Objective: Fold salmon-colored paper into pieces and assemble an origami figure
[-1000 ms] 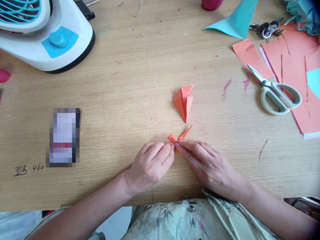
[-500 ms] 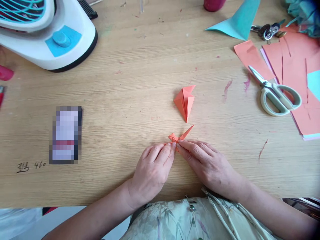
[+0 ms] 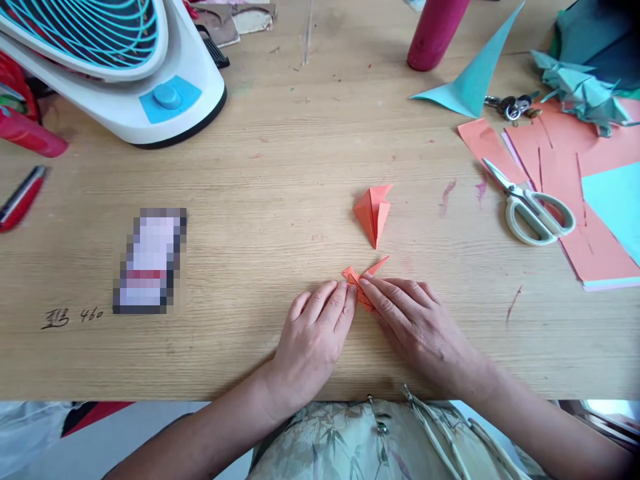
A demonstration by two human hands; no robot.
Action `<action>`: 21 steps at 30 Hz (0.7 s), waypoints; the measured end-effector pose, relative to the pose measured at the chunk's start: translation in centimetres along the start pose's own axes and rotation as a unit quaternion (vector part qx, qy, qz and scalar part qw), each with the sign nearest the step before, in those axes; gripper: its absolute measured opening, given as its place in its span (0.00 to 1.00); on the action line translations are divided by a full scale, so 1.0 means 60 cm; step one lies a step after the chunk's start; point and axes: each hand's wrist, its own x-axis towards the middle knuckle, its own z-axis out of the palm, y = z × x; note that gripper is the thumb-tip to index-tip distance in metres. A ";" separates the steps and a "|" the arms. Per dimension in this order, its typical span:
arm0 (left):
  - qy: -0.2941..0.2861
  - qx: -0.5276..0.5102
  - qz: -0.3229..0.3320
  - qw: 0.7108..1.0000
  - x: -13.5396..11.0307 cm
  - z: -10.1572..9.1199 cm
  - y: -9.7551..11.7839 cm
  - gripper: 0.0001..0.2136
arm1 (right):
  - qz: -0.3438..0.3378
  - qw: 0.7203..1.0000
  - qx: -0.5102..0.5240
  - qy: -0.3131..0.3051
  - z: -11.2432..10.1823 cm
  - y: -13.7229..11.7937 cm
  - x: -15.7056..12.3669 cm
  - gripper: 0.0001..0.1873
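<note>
A small folded orange paper piece (image 3: 364, 300) lies near the table's front edge, partly covered by my fingers. One thin pointed arm of it sticks out to the upper right, and a short stub shows at the upper left. My left hand (image 3: 317, 327) is closed, its fingertips gripping the left side of the piece. From the right, my right hand (image 3: 423, 327) is closed too, with fingertips pressed on the middle of the paper; its thumb is hidden. Just beyond the hands sits a second folded orange paper shape (image 3: 373, 215), touched by neither hand.
White scissors (image 3: 537, 212) rest partly on orange paper sheets (image 3: 600, 240) at the right. Behind them are keys (image 3: 515, 107), a teal folded paper (image 3: 473, 83) and a magenta cylinder (image 3: 435, 33). A phone (image 3: 150, 260), a red cutter (image 3: 23, 199) and a white fan (image 3: 115, 100) are leftward.
The view has tilted up, so more of the table's back shows. My hands have shifted slightly on the small folded paper, and more of it is visible between them now.
</note>
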 end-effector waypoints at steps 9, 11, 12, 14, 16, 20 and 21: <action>-0.014 0.019 -0.016 1.000 0.004 -0.005 0.008 0.16 | 0.001 0.999 0.025 -0.022 -0.016 0.004 0.009 0.21; -0.024 0.022 -0.023 0.999 0.004 -0.006 0.011 0.16 | 0.001 0.999 0.032 -0.026 -0.019 0.009 0.013 0.21; -0.028 0.024 -0.028 0.999 0.003 -0.006 0.013 0.17 | -0.002 0.999 0.033 -0.024 -0.020 0.011 0.014 0.21; -0.030 0.024 -0.037 0.999 0.003 -0.007 0.019 0.17 | -0.014 0.999 0.032 -0.017 -0.020 0.018 0.017 0.19; -0.034 0.019 -0.046 0.998 0.003 -0.008 0.023 0.19 | -0.029 0.999 0.030 -0.011 -0.017 0.023 0.019 0.17; -0.050 0.007 -0.058 0.997 0.003 -0.009 0.028 0.25 | -0.040 0.999 0.017 -0.003 -0.013 0.024 0.018 0.17; -0.050 0.007 -0.057 0.997 0.003 -0.008 0.027 0.25 | -0.041 0.999 0.014 -0.002 -0.012 0.023 0.017 0.17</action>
